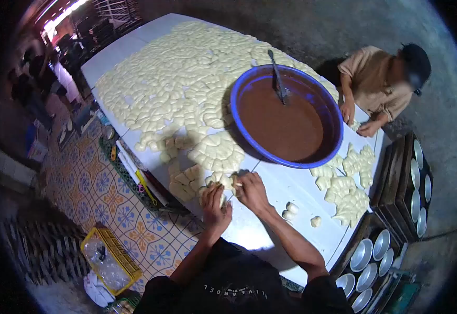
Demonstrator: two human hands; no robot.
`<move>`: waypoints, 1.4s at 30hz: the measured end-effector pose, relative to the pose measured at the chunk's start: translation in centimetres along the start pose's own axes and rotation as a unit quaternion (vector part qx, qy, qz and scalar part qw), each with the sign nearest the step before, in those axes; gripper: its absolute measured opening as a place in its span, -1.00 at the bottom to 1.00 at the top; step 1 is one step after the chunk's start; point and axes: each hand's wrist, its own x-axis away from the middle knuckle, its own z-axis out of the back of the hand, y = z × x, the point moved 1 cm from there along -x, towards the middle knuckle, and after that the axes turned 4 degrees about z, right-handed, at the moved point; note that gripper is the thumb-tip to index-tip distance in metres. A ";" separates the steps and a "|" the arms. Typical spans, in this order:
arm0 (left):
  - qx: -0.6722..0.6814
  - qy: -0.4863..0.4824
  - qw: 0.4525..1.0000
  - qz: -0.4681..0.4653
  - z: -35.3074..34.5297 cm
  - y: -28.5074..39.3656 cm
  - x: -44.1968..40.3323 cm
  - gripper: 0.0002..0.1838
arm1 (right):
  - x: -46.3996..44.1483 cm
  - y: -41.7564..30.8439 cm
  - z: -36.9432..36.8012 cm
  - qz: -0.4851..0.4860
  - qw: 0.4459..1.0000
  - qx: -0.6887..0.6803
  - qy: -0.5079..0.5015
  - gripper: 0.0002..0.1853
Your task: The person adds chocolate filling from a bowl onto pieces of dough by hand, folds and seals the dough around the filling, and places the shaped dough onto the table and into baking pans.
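Note:
My left hand (216,211) is at the near edge of the white table, its fingers curled over a pale dough piece (213,191). Close by on the right, my right hand (253,193) pinches a small bit of dough (235,183), mostly covered by the fingers. Cut dough pieces (184,183) lie just left of my hands. Beyond them is a fan-shaped cluster of shaped dough (217,153). A couple of loose dough lumps (290,211) rest right of my right forearm.
A blue basin (338,123) of brown liquid with a dark ladle (277,76) stands on the table (160,29). Shaped dough (171,78) covers the far side. A co-worker (380,83) handles dough at right. Round metal tins (362,255) sit lower right; a yellow crate (113,256) lower left.

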 end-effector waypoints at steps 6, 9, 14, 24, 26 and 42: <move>-0.039 -0.157 0.982 -0.094 -1.5 3.0 -2.2 -0.22 | 6.7 -2.0 3.9 -0.085 0.958 -0.218 0.167 -0.81; -0.042 -0.171 0.973 -0.147 -3.8 2.6 -2.7 -0.49 | 7.8 -3.2 6.5 -0.128 0.894 -0.285 0.321 -0.89; 0.016 -0.226 0.960 -0.165 -3.5 5.2 -2.8 -0.61 | 11.1 -4.0 12.8 -0.151 0.772 -0.279 0.550 -0.87; 0.214 -0.256 0.941 0.044 -2.7 3.5 -0.9 -0.42 | 24.9 2.0 16.4 -0.396 0.858 0.293 0.148 -0.60; 0.374 -0.281 0.865 0.183 -2.6 5.3 -0.7 -0.51 | 24.9 1.3 13.3 -0.431 0.868 0.103 0.223 -0.53; 0.595 -0.233 0.687 0.345 -5.9 6.8 0.9 -0.92 | 19.2 -4.0 11.4 -0.279 0.787 -0.265 0.482 -0.88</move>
